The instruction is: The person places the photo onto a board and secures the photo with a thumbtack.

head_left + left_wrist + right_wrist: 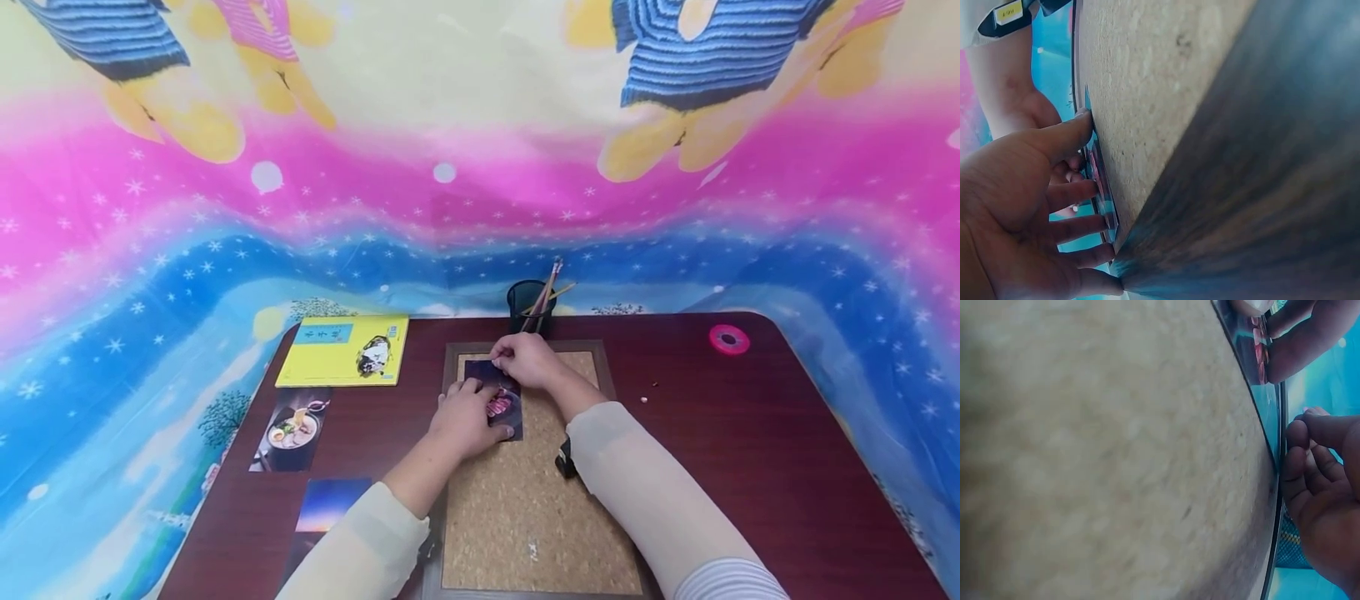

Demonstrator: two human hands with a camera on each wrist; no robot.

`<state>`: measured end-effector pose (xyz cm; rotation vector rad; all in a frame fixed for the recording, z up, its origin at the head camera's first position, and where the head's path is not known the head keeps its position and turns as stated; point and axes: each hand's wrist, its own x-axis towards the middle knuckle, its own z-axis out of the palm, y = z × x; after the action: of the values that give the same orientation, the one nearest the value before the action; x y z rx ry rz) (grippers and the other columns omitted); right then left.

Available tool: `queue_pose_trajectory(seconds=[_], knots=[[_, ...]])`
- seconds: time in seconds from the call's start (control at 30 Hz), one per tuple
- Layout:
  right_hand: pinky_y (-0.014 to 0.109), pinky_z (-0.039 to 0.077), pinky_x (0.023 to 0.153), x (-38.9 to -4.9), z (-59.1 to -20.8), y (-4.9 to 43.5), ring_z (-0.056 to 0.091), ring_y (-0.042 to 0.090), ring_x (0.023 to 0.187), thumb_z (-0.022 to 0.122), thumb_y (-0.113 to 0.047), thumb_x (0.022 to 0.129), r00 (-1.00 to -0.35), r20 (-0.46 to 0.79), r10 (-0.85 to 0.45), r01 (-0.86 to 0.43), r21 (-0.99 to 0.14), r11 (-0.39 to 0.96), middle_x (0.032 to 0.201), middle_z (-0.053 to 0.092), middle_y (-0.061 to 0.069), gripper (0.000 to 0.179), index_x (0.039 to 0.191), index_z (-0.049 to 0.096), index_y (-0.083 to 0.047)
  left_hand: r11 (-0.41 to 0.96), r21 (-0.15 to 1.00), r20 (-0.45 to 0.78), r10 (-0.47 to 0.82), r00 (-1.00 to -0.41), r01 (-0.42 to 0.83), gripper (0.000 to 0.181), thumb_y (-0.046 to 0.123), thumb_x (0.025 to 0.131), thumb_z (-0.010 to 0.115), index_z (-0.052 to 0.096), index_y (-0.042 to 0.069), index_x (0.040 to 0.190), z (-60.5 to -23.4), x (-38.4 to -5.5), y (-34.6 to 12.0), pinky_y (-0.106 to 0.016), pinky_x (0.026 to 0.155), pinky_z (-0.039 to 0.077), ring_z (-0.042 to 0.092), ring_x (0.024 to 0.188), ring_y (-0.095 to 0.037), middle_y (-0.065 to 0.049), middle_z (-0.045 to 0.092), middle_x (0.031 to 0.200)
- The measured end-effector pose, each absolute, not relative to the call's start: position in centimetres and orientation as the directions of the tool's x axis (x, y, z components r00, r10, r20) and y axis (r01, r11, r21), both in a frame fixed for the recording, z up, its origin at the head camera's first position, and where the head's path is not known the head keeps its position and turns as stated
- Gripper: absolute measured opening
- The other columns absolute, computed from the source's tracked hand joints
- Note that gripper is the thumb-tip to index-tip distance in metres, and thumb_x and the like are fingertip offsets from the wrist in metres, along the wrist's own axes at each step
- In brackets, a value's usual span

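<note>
A dark photo of sliced meat on a plate lies on the upper part of a framed cork board. My left hand presses it down with spread fingers, the thumb near its lower edge. In the left wrist view those fingers reach straight onto the photo. At the photo's top edge my right hand pinches a small pale pin between thumb and fingertips, which hide most of it. The right wrist view shows this hand close over the board's far end.
Behind the board stands a black mesh cup with pencils. To the left lie a yellow book, a ramen photo and a sunset photo. A round pink case and a small white bit sit on the right.
</note>
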<state>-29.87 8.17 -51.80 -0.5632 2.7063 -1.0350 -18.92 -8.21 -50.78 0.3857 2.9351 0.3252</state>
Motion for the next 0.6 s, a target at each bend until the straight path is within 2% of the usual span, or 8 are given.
queue_pose_trajectory(seconds=[0.2,0.43,0.6], knots=[[0.033,0.054,0.077,-30.4,-51.7,7.4,0.064,0.013,0.078,0.067,-0.02,0.102,-0.902,-0.098,-0.421,-0.267,-0.639,0.721,0.085,0.07,-0.005,0.01,0.102,0.077,-0.017,0.941,0.241,-0.136,0.276,-0.951,0.239,0.08,0.062,0.086,0.076,0.056,0.019,0.15,-50.7,-19.0,-8.0,-0.068,0.111,0.038,0.044,0.138,-0.044,-0.018,0.049,0.153],[0.037,0.055,0.089,-31.0,-51.5,6.6,0.065,0.015,0.089,0.067,-0.017,0.101,-0.894,-0.138,-0.427,-0.279,-0.574,0.77,0.091,0.072,-0.005,0.012,0.099,0.078,-0.017,0.943,0.243,-0.147,0.266,-0.953,0.226,0.08,0.062,0.086,0.076,0.057,0.019,0.15,-50.7,-19.0,-8.1,-0.068,0.111,0.037,0.043,0.139,-0.044,-0.018,0.047,0.155],[0.038,0.055,0.092,-31.2,-51.0,6.3,0.066,0.016,0.093,0.067,-0.017,0.1,-0.884,-0.159,-0.44,-0.292,-0.549,0.784,0.093,0.072,-0.005,0.013,0.099,0.08,-0.015,0.944,0.247,-0.145,0.261,-0.955,0.22,0.079,0.062,0.085,0.077,0.058,0.019,0.149,-50.9,-19.1,-8.1,-0.068,0.111,0.037,0.043,0.139,-0.043,-0.018,0.048,0.154]])
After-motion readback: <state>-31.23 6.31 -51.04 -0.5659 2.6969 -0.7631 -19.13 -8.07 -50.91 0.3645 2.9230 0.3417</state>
